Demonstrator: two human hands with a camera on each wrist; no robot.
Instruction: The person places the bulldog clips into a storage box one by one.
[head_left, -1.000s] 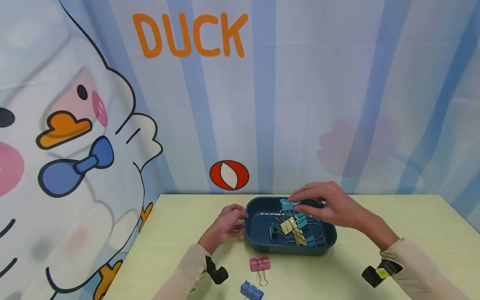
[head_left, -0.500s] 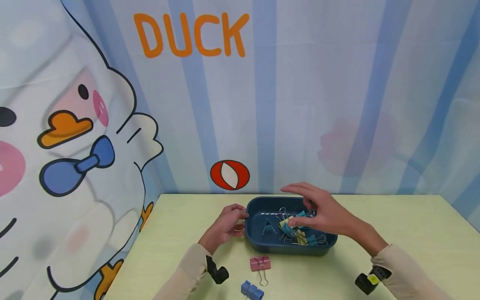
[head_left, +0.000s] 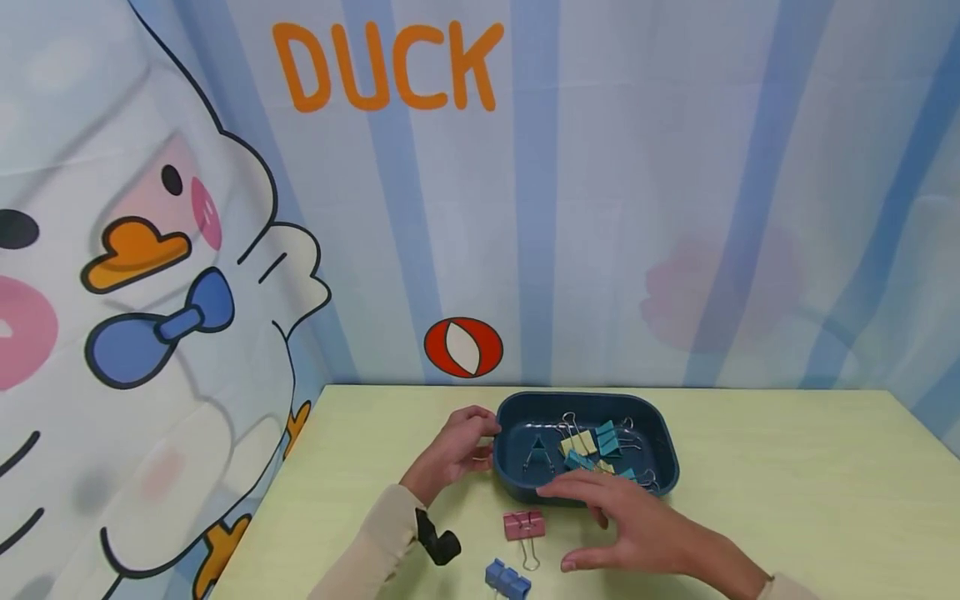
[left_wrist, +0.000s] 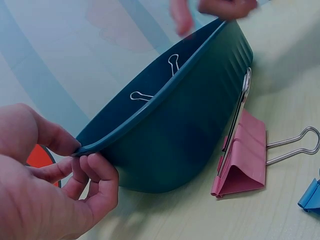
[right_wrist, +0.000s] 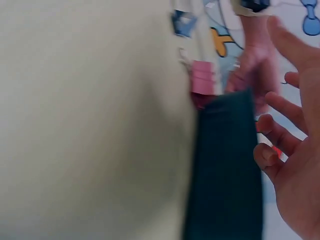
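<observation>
My left hand (head_left: 459, 446) pinches the left rim of a dark teal plastic tray (head_left: 517, 486), thumb on top and fingers below in the left wrist view. Inside the tray lie several binder clips, among them a yellow one (head_left: 578, 443) and a teal one (head_left: 608, 439). Over the tray's front edge hovers my right hand (head_left: 637, 521), thumb and fingers spread with nothing between them. In front of the tray a pink binder clip (left_wrist: 247, 155) rests on the table. Nearer to me lies a blue binder clip (head_left: 507, 579).
The pale yellow table (head_left: 787, 475) runs back to a curtain (head_left: 600, 208) printed with stripes and a duck. A wrist camera (head_left: 437, 537) is strapped on my left forearm.
My right hand let a teal binder clip drop into the tray, then moved toward me, over the front rim near the pink clip. My left hand stays on the rim.
</observation>
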